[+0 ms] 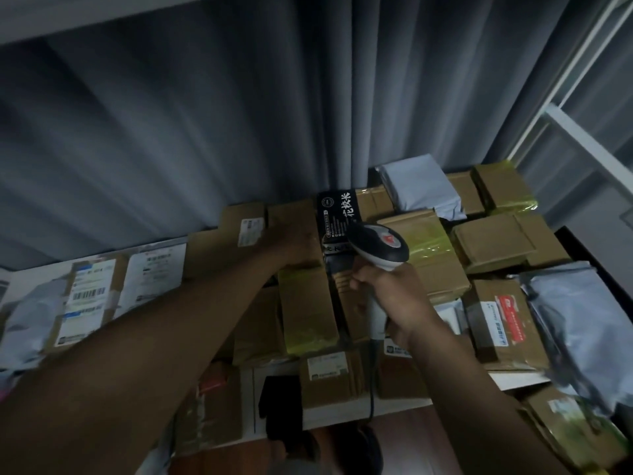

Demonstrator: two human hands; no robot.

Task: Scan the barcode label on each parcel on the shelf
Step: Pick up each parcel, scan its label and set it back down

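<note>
We have our left hand (301, 248) laid on a brown cardboard parcel (291, 224) near the middle of the packed shelf, set against the grey curtain (205, 114); the fingers lie over its top, but the frame is too dim and smeared for us to tell whether they curl round it or rest flat. No label shows on the face turned to us, so the main risk, as we judge it, is a missed scan: if the barcode stays hidden or the box tilts, the reader finds nothing. Our right hand (387, 296) grips the handle of the barcode scanner (376, 248), fingers wrapped closed around it, its grey and white head just beside the left hand, over a black box with white lettering (337, 214). That closeness invites a 2nd fault: the beam could catch a neighbour's label, such as the small white one (251, 231) to the left. Yellow-taped cartons (428, 248) crowd the right, and pulling 1 parcel could topple others.
</note>
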